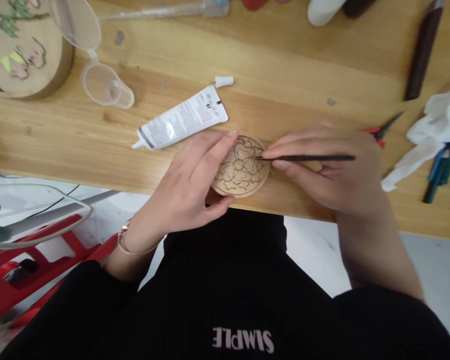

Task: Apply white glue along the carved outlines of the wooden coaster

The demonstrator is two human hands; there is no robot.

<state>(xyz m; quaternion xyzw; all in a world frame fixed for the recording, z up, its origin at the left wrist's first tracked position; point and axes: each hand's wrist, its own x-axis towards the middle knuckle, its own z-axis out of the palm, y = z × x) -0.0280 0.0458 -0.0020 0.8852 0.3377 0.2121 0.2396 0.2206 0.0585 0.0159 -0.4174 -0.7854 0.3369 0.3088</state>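
- One wooden disc (243, 175) with a flower outline, flat on the table (285, 65) at its near edge, between both hands.
- Gripped at its left rim by the left hand (189, 185): thumb on the near edge, forefinger stretched to the far edge, remaining fingers lying loosely together, probably to stop it turning.
- Worked by the right hand (330, 172): thumb and forefinger pinching one thin black tool (307, 158) like a pen, tip at the flower's centre, shaft nearly level, likely for fine control.
- Just beyond the left hand, one white glue tube (183, 120), uncapped, nozzle pointing left; one loose white cap (224, 81) farther off, both within easy reach.
- Far left: one clear plastic cup (107, 86) and one larger decorated round board (22, 55), set out of the way.
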